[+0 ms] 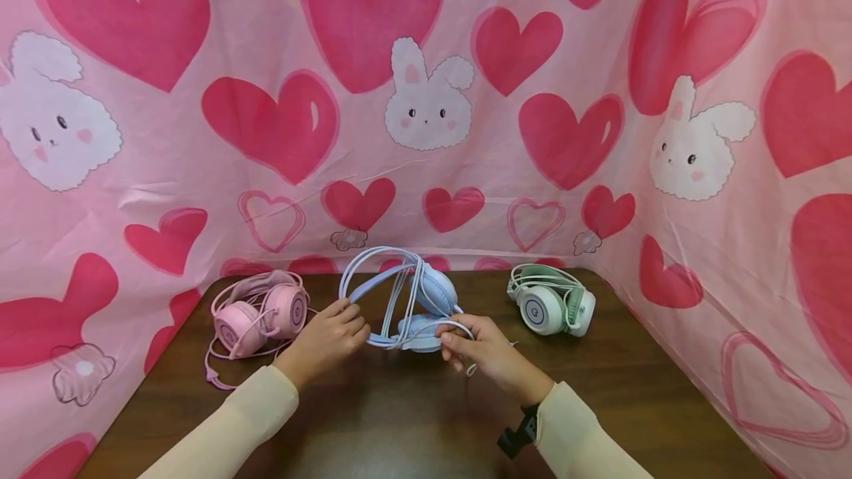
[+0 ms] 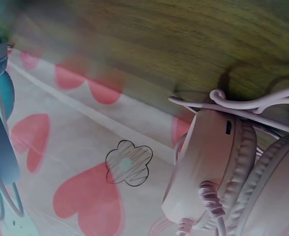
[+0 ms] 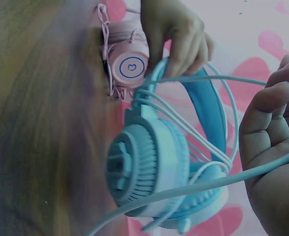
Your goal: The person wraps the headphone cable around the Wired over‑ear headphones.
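Observation:
Blue headphones point(image 1: 435, 290) are held up over the table in the middle, their cable point(image 1: 413, 294) looped several times around the headband. My left hand point(image 1: 330, 337) grips the headband at its left side, seen too as the upper hand point(image 3: 181, 37) in the right wrist view. Beside the right ear cup, my right hand point(image 1: 489, 352) pinches a length of the cable between thumb and fingers. That cable crosses the curled right hand point(image 3: 272, 132) in the right wrist view. Only part of the blue headphones point(image 2: 2, 157) shows at the left edge of the left wrist view.
Pink headphones point(image 1: 289, 309) with a loose cable lie on the table's left side. White and green headphones point(image 1: 542, 310) lie at the right. Behind the brown table point(image 1: 399, 427) hangs a pink heart-print cloth point(image 1: 266, 35), which also closes off both sides.

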`<state>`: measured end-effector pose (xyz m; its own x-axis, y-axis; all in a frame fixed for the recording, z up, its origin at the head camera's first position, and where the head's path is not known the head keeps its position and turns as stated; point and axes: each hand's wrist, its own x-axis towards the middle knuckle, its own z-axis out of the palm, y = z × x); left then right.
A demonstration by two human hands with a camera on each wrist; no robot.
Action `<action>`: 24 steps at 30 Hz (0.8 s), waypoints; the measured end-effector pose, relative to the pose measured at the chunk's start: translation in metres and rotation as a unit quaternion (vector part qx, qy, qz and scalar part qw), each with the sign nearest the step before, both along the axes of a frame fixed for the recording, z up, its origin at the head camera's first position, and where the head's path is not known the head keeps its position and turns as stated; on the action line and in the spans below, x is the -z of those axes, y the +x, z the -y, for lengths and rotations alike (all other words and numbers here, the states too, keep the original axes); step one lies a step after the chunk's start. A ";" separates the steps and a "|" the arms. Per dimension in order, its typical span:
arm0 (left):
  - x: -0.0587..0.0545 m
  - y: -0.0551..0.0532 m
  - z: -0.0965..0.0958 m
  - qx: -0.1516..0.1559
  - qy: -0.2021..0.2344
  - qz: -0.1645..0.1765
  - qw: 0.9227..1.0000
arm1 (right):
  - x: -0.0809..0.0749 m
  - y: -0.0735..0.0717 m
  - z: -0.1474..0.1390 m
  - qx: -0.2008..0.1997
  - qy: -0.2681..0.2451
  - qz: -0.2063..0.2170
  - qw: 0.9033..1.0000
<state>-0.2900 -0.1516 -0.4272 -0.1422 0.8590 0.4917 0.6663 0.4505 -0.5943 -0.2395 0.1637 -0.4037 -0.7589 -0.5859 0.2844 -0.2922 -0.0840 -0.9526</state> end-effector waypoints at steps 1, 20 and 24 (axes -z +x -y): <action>0.001 0.001 0.001 0.001 -0.003 0.000 1.000 | -0.001 0.000 0.000 0.001 -0.002 -0.005 1.000; 0.006 0.014 0.003 0.040 -0.035 -0.034 0.998 | -0.016 -0.005 -0.010 0.022 -0.029 0.000 0.999; 0.007 0.016 0.001 0.044 -0.041 -0.036 0.998 | -0.017 -0.008 -0.013 0.024 -0.033 -0.006 0.999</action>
<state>-0.2743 -0.1528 -0.4341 -0.0317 0.9041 0.4262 0.6549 0.3409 -0.6745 -0.2474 0.1767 -0.3869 -0.7819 -0.5287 0.3304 -0.3084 -0.1327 -0.9420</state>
